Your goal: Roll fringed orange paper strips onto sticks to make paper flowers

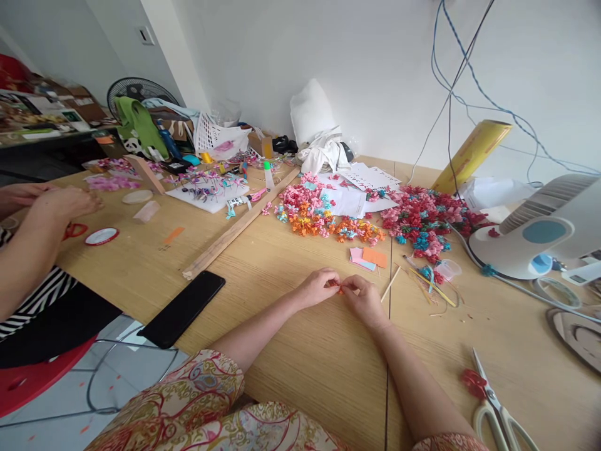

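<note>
Over the middle of the wooden table, my left hand (322,285) and my right hand (365,299) meet fingertip to fingertip. Both pinch a tiny orange piece (341,289), mostly covered by the fingers, so its exact kind does not show. Just beyond the hands lie pink, blue and orange paper pieces (374,257). A thin wooden stick (390,283) rests to the right of my right hand. Farther back spread heaps of small artificial flowers, orange and pink ones (310,216) and red ones (422,219).
Scissors (491,394) lie at the lower right, near a white desk fan-like appliance (539,232). A black phone (185,310) overhangs the table's left edge. A wooden strip (239,225) runs diagonally. At the far left, another person's hands (66,203) work above the table.
</note>
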